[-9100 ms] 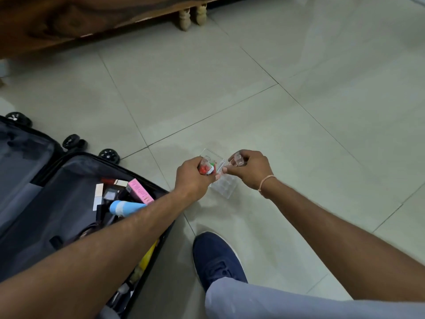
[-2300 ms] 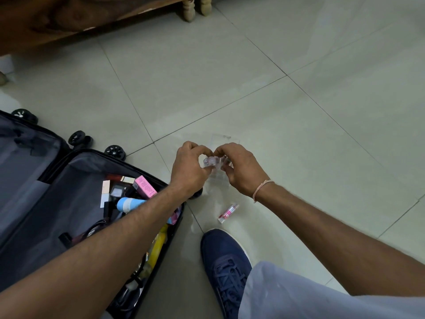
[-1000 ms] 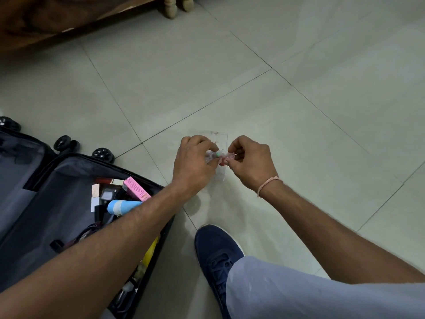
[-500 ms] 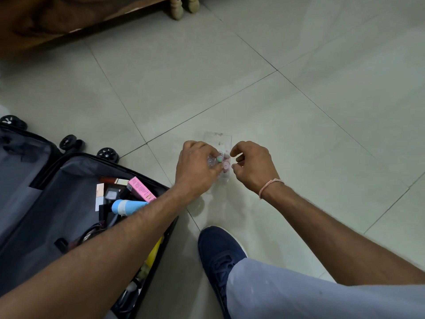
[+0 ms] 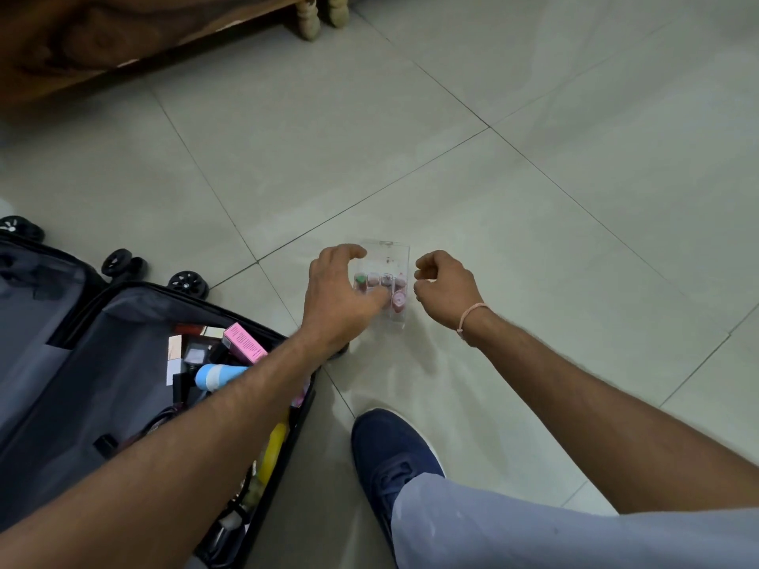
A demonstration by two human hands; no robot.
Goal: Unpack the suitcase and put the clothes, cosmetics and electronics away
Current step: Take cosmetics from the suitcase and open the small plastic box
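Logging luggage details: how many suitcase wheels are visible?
3. One wheel at the far left edge, one further right, one nearest the left hand. Any fourth is hidden.

The floor (image 5: pixel 451 117) is tiled in pale grey-green, crossed by thin dark grout lines. A clear case (image 5: pixel 386 256) is seen, with a green cap (image 5: pixel 360 278) and pink caps (image 5: pixel 398 298) inside. The suitcase (image 5: pixel 82 363) is lined in grey with a black rim; a pink box (image 5: pixel 244 342), a light blue tube (image 5: pixel 219 375) and a yellow bottle (image 5: pixel 274 449) are shown within. The shoe (image 5: pixel 390 449) is navy, the trouser leg (image 5: pixel 534 535) pale blue-grey.
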